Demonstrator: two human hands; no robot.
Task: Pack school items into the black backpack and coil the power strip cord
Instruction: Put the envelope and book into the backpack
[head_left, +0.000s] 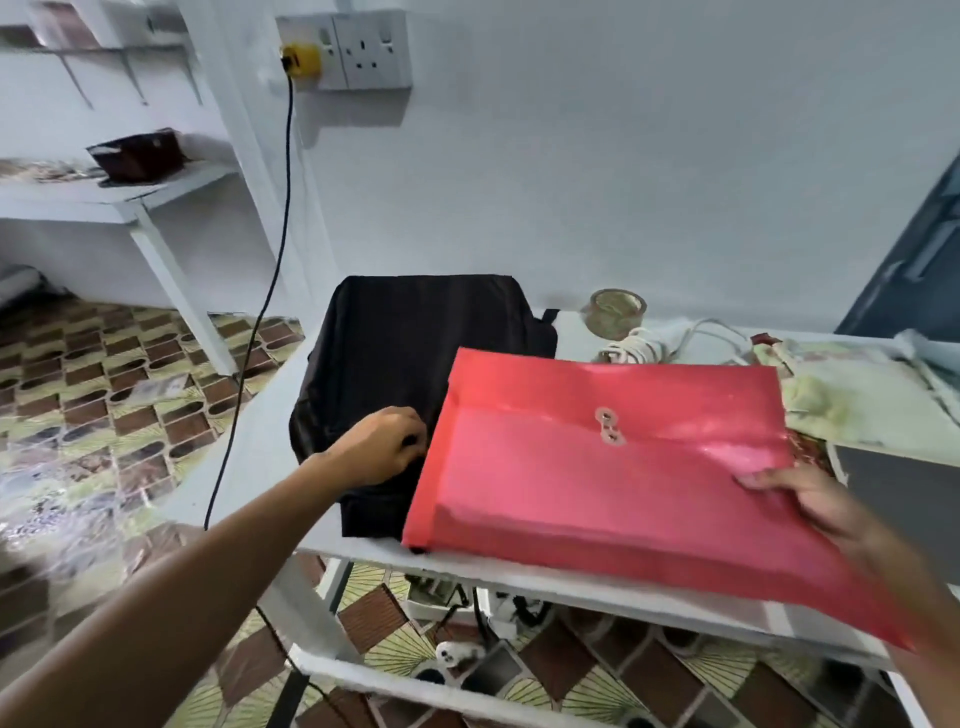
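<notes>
Head view looks down on a white table (260, 457) where the black backpack (410, 364) lies flat. Left hand (382, 447) rests on the bag's near edge with fingers curled, pinching something small and dark there (probably a zipper pull, though it is too small to be sure). Right hand (815, 499) grips the red plastic envelope (597, 467) by its right edge, thumb on top, holding it tilted so that its far left corner overlaps the backpack just beside the left hand.

By its look the envelope should be light, thin and glossy, so likely slippery and apt to flex or sag when held at one edge; a second grip on the opposite edge, or support from beneath, would steady it. Its string-and-button clasp (609, 427) could snag on the bag's mouth. The backpack is soft, limp fabric that will not stay open unaided, so one hand must hold the opening.

Beyond the right hand lie a white coiled cord (636, 345), a roll of tape (618, 307) and pale cloth (852, 395). Past the left hand a black cable (275, 249) hangs from a yellow plug (300, 61) in the wall socket, down beside the table's edge, where an arm could catch it.
</notes>
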